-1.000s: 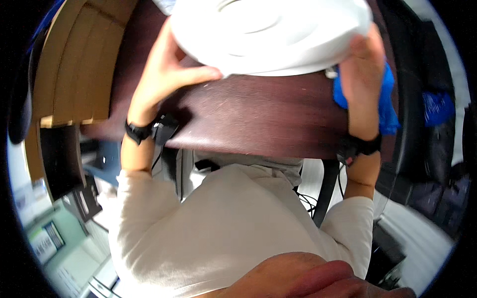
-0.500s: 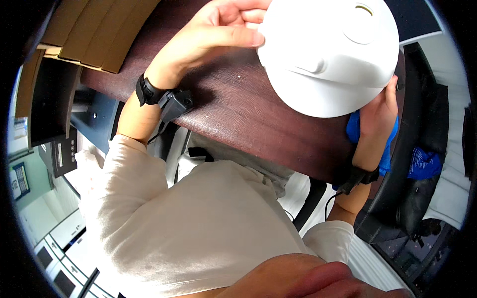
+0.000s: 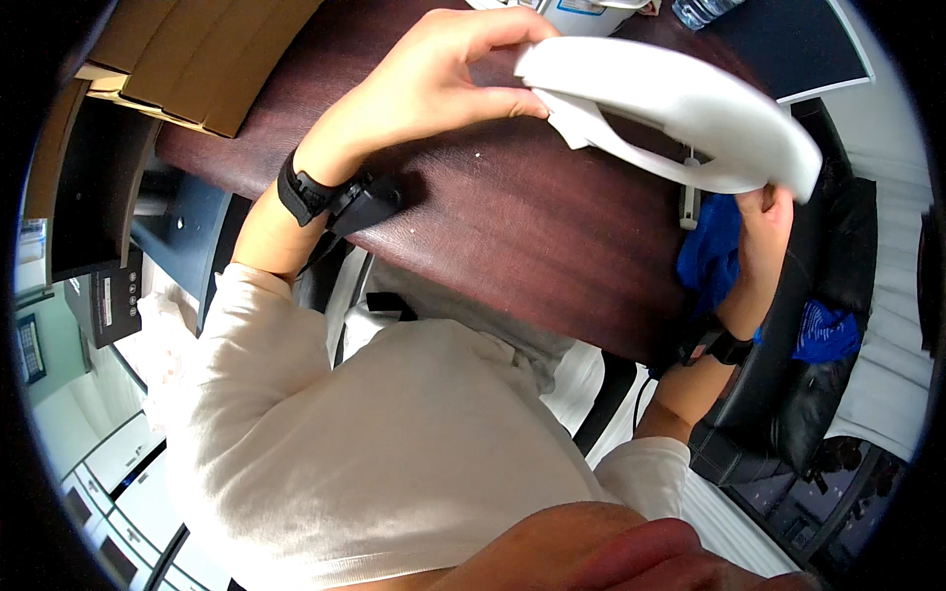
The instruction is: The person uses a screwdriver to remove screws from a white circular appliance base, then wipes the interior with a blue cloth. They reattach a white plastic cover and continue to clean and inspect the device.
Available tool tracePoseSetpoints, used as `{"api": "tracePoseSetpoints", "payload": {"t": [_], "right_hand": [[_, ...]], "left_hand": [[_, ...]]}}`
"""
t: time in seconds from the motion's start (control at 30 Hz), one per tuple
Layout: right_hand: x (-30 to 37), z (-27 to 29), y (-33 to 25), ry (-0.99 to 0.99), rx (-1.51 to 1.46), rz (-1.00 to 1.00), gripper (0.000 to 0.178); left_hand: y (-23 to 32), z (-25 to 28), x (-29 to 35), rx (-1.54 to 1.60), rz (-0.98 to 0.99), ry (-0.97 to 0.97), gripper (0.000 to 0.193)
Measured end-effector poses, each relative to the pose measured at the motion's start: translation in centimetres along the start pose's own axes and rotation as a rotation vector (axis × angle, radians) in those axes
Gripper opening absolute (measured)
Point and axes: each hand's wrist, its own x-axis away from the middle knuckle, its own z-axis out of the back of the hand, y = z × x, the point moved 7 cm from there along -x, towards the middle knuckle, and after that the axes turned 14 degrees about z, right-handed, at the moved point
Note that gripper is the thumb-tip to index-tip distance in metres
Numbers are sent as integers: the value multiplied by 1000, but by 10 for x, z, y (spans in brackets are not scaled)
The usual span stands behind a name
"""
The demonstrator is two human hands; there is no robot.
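Observation:
A white, shallow domed plastic shell (image 3: pixel 680 89) is raised over the dark red-brown tabletop (image 3: pixel 512 227). It is tilted nearly edge-on, and a curved white band shows along its lower side. My left hand (image 3: pixel 443 79) pinches its left end between thumb and fingers. At the opposite end my right hand (image 3: pixel 764 222) grips the lower rim, its fingers partly hidden by the shell. A thin grey piece (image 3: pixel 690 202) shows below the band; I cannot tell whether it is attached. Blue cloth (image 3: pixel 708 251) lies beside my right hand.
Brown cardboard boxes (image 3: pixel 202 64) stand at the far left. A white container (image 3: pixel 586 18) and a clear bottle (image 3: pixel 702 10) are at the far side, near a dark panel (image 3: pixel 808 44). Another blue cloth (image 3: pixel 826 333) rests on black seating (image 3: pixel 838 236) at right.
The shell has tipped from showing its domed outer face to nearly edge-on, uncovering the far container and bottle. Both hands still hold it; my right hand has moved slightly down.

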Motion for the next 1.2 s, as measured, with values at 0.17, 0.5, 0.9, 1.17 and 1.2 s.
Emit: {"api": "tracePoseSetpoints", "payload": {"t": [0.17, 0.5, 0.9, 1.17, 1.2], "right_hand": [[0, -23, -49, -60, 599, 499, 20], [35, -23, -78, -17, 830, 774, 44], [58, -35, -108, 125, 914, 808, 41], [72, -21, -103, 323, 903, 953, 39], [73, -7, -94, 296, 860, 997, 37]], "left_hand": [[18, -5, 17, -333, -327, -17, 20], [71, 17, 54, -543, -683, 19, 19], [104, 14, 74, -676, -795, 125, 27], [115, 14, 68, -649, -737, 65, 26], [113, 12, 66, -584, -756, 96, 24]]}}
